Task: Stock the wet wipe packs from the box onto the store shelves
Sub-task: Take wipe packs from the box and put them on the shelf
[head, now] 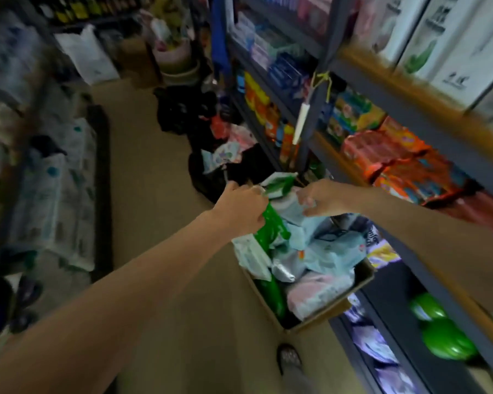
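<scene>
Wipe packs fill a cardboard box on the tan floor beside dark shelves. Left hand grips a green pack; right hand pinches a pale blue pack.

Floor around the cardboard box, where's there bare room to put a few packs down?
Free: the tan floor left of the cardboard box, bordered by stacked packs along the left wall. Crowded: the box itself, where the left hand and right hand grip packs, and the black bags beyond it.

Floor bears cardboard box.
</scene>
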A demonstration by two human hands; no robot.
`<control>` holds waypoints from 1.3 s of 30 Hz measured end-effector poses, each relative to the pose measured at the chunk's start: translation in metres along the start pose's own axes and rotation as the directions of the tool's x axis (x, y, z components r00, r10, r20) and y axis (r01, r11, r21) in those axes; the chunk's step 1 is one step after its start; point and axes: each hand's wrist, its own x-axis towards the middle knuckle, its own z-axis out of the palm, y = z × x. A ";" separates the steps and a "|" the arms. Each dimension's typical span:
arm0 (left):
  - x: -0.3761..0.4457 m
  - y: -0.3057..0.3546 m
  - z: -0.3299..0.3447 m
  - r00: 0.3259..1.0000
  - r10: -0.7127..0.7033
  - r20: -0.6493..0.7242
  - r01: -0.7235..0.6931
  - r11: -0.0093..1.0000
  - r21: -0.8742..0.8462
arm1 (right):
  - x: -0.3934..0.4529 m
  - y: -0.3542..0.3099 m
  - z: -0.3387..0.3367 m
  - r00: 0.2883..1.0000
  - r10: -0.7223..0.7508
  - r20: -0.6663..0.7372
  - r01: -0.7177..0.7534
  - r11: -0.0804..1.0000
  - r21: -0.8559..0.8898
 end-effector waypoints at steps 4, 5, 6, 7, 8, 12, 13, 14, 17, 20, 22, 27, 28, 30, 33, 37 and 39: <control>0.056 0.013 0.042 0.981 -0.053 0.184 0.069 0.994 -0.086 | 0.035 0.054 0.036 0.998 0.049 0.042 -0.054 0.989 0.138; 0.066 0.012 0.053 0.977 -0.090 0.195 0.120 0.982 -0.149 | 0.046 0.062 0.044 0.997 0.069 0.039 -0.075 0.978 0.196; 0.073 0.011 0.064 0.971 -0.142 0.190 0.185 0.955 -0.230 | 0.058 0.069 0.052 0.996 0.079 0.030 -0.084 0.965 0.247; 0.079 0.010 0.076 0.961 -0.208 0.184 0.258 0.913 -0.315 | 0.069 0.073 0.059 0.996 0.084 0.011 -0.084 0.959 0.272; 0.085 0.010 0.087 0.943 -0.274 0.188 0.327 0.861 -0.390 | 0.080 0.075 0.065 0.996 0.090 -0.008 -0.085 0.960 0.269; 0.099 0.010 0.128 0.869 -0.408 0.279 0.494 0.724 -0.481 | 0.119 0.061 0.084 0.981 0.108 -0.163 -0.056 0.954 0.294; 0.100 0.011 0.134 0.865 -0.412 0.285 0.501 0.720 -0.480 | 0.128 0.054 0.085 0.969 0.110 -0.223 -0.040 0.954 0.296; 0.100 0.011 0.139 0.869 -0.406 0.282 0.495 0.726 -0.478 | 0.137 0.049 0.087 0.951 0.109 -0.289 -0.027 0.961 0.274; 0.103 0.008 0.151 0.893 -0.379 0.242 0.449 0.788 -0.422 | 0.166 0.040 0.082 0.901 0.128 -0.414 -0.049 0.979 0.196; 0.114 -0.002 0.160 0.883 -0.426 0.195 0.467 0.765 -0.444 | 0.198 0.047 0.080 0.955 0.065 -0.288 -0.072 0.997 -0.012; 0.122 -0.004 0.165 0.874 -0.455 0.171 0.477 0.738 -0.477 | 0.216 0.057 0.081 0.983 0.058 -0.174 -0.084 0.985 -0.148; 0.135 -0.015 0.162 0.934 -0.351 0.068 0.355 0.883 -0.307 | 0.233 0.070 0.083 0.966 -0.159 -0.205 0.044 0.880 -0.474; 0.136 -0.017 0.158 0.929 -0.364 0.072 0.368 0.878 -0.305 | 0.228 0.068 0.081 0.957 -0.198 -0.213 0.069 0.867 -0.493; 0.135 -0.022 0.152 0.908 -0.404 0.109 0.415 0.834 -0.363 | 0.211 0.061 0.067 0.947 -0.243 -0.210 0.114 0.866 -0.487; 0.132 -0.024 0.138 0.911 -0.386 0.143 0.401 0.757 -0.516 | 0.177 0.048 0.026 0.931 -0.245 -0.270 0.122 0.907 -0.403; 0.131 -0.029 0.084 0.865 -0.478 0.150 0.345 0.351 -0.871 | 0.139 0.038 -0.036 0.907 -0.186 -0.378 0.125 0.976 -0.180; 0.124 -0.039 0.051 0.843 -0.502 0.193 0.256 0.058 -0.965 | 0.125 0.029 -0.061 0.914 -0.229 -0.334 0.229 0.973 -0.040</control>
